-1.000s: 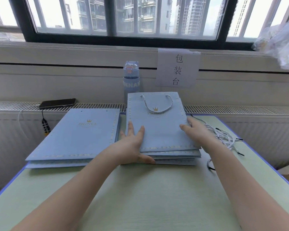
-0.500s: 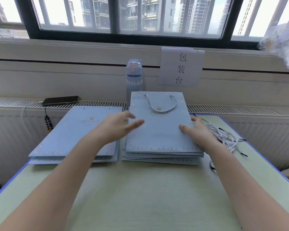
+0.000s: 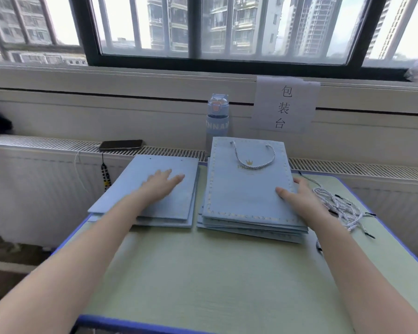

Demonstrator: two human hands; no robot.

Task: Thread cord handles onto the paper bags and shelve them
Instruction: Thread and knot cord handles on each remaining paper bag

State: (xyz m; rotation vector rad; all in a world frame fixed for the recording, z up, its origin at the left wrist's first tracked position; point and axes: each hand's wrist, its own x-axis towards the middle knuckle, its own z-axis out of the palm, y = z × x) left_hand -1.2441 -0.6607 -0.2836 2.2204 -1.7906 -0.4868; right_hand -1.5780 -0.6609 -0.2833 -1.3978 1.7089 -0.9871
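Left hand (image 3: pixel 162 185) flat on plain bags (image 3: pixel 140 169) left of the corded stack (image 3: pixel 246 201), fingers (image 3: pixel 179 177) straight; right hand (image 3: pixel 299 198) touching its right edge, fingers relaxed.

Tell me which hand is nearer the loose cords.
Right. The right hand sits just left of the loose cords; the left hand rests on the unthreaded bag stack, beyond the threaded stack.
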